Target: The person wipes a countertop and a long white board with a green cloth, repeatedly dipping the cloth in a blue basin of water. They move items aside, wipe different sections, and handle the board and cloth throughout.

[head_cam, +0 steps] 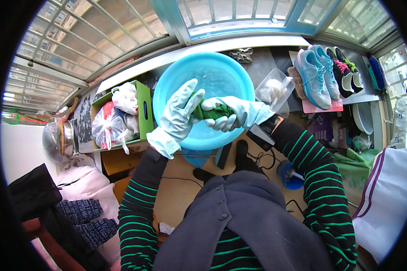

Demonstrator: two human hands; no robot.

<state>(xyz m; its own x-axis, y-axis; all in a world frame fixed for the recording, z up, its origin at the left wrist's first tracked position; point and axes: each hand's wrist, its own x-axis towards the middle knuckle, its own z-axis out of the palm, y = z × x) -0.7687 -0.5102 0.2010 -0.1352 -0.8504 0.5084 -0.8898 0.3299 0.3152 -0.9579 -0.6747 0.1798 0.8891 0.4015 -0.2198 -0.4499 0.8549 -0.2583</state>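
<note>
Both my hands wear pale rubber gloves over a light blue plastic basin that holds cloudy water. A wet, bunched green cloth is squeezed between them. My right hand curls its fingers around the cloth from the right. On the other side my left hand has the cloth between thumb and palm, with some fingers stretched out. The cloth's left end is partly hidden behind the left thumb.
A green box with knotted plastic bags stands left of the basin. To the right are a clear plastic container, blue sneakers and black shoes. Barred windows rise behind the counter. A blue bucket and cables lie on the floor.
</note>
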